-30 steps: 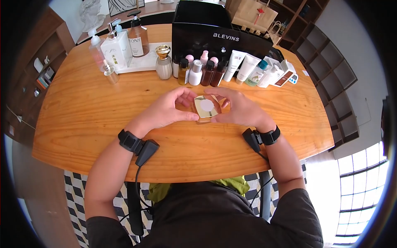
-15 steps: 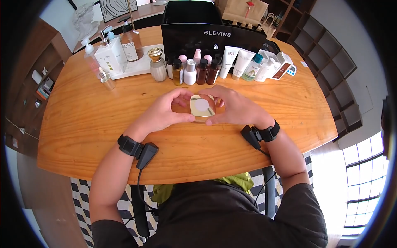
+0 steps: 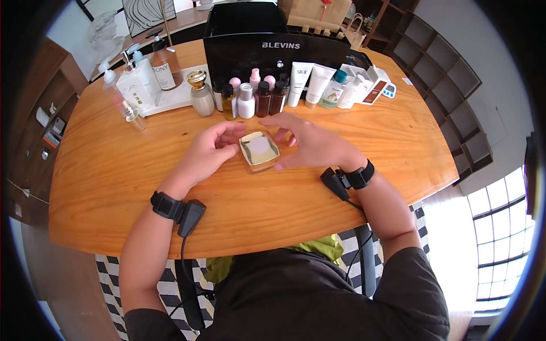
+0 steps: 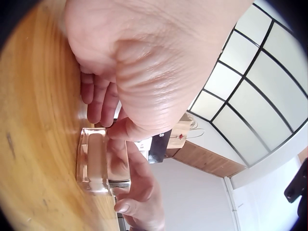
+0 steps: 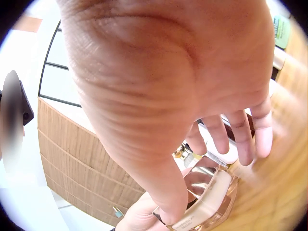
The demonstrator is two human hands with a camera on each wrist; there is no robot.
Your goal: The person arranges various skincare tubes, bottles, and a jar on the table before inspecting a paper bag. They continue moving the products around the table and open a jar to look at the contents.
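A square cosmetic jar (image 3: 260, 149) with a shiny gold lid and a clear pinkish base stands upright on the wooden table. A pale round patch shows on its lid. To its left, my left hand (image 3: 210, 149) has relaxed fingers, with the thumb tip close to the jar's side. My right hand (image 3: 318, 143) arches on the other side, its fingers spread and its thumb near the front right corner. In the right wrist view that thumb (image 5: 171, 204) overlaps the lid of the jar (image 5: 207, 202). The left wrist view shows the jar (image 4: 91, 163) between both hands.
A row of small bottles (image 3: 246, 105) and white tubes (image 3: 300, 85) lines the front of a black box (image 3: 239, 59). At the left, pump bottles (image 3: 165, 68) stand by a white tray (image 3: 179, 96). A gold-capped bottle (image 3: 202, 99) stands beside the row.
Both hands have drawn slightly apart from the jar, the left one leftward and the right one rightward. The jar looks slightly turned. The head view has shifted, moving the scene leftward.
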